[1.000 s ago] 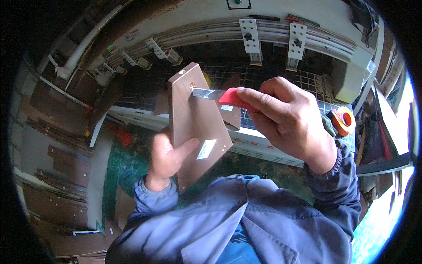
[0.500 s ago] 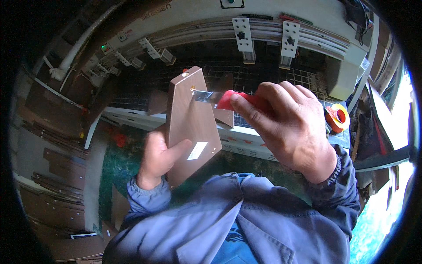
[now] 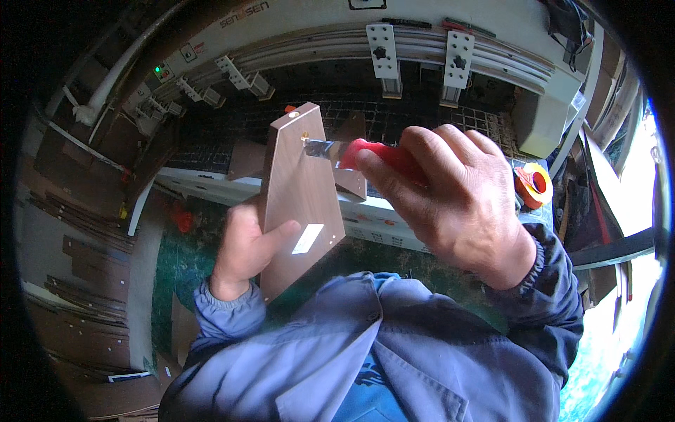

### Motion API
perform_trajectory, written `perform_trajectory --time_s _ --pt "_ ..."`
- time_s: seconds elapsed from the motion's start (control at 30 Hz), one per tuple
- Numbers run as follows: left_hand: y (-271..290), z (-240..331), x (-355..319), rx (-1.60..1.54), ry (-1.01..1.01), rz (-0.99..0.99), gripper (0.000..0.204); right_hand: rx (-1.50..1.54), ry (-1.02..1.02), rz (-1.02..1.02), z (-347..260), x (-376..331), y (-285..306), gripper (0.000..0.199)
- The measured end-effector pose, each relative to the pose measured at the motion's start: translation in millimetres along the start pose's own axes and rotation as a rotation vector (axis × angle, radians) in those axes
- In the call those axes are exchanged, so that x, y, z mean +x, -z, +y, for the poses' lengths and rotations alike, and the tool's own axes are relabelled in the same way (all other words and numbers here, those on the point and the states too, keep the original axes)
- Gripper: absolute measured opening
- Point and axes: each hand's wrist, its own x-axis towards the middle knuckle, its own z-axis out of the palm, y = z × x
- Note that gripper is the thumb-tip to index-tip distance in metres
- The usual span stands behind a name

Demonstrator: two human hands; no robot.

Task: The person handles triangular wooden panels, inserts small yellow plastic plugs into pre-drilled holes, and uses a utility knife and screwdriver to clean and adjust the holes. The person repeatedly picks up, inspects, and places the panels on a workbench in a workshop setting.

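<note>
My left hand point(image 3: 246, 243) is closed on the edge of a brown wood-grain panel point(image 3: 299, 190), its thumb lying across the face near a white label point(image 3: 307, 239). The panel is held up at a tilt, with slanted ends and small holes. My right hand point(image 3: 460, 190) grips the red handle of a scraper point(image 3: 355, 153). Its flat metal blade reaches left to the panel's face, the tip at a brass-coloured hole point(image 3: 304, 136) near the top. Another round hole point(image 3: 294, 114) shows in the panel's top edge.
Behind stands a long machine with white clamp brackets point(image 3: 383, 53) on rails. Brown pieces point(image 3: 246, 160) lie on its dark grid bed. An orange-yellow tape roll point(image 3: 532, 184) sits to the right. Stacked brown panels point(image 3: 84, 302) fill the left side.
The panel and both hands appear slightly farther left, along with the whole view. The blade stays at the brass-coloured hole, and its angle differs a little. Both grips are unchanged.
</note>
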Motion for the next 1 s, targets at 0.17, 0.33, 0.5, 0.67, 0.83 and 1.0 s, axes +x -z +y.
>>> perform_trajectory --time_s 0.17,0.33,0.5,0.67,0.83,1.0 --pt "-2.2 -1.3 -1.7 0.036 -0.027 0.051 0.045 0.046 -0.086 0.015 -10.5 -7.6 -11.6 0.072" --pt "-1.3 -1.9 -1.0 0.062 -0.052 0.061 0.04 0.105 -0.095 0.084 -10.8 -10.8 -23.3 0.079" --pt "-1.9 -0.6 -0.8 0.063 -0.051 0.072 0.036 0.241 -0.119 0.058 -8.5 -9.3 -18.8 0.082" --pt "-2.1 -1.3 0.0 0.052 -0.019 0.03 0.038 0.193 -0.108 -0.029 -4.3 -5.9 0.1 0.074" --pt "-4.9 -4.3 3.0 0.02 -0.059 0.039 0.041 0.139 -0.124 -0.065 -16.0 -3.8 7.8 0.067" --pt "-3.7 -4.7 5.8 0.141 -0.075 0.049 0.042 0.169 -0.107 -0.054 -13.9 -3.7 6.5 0.064"
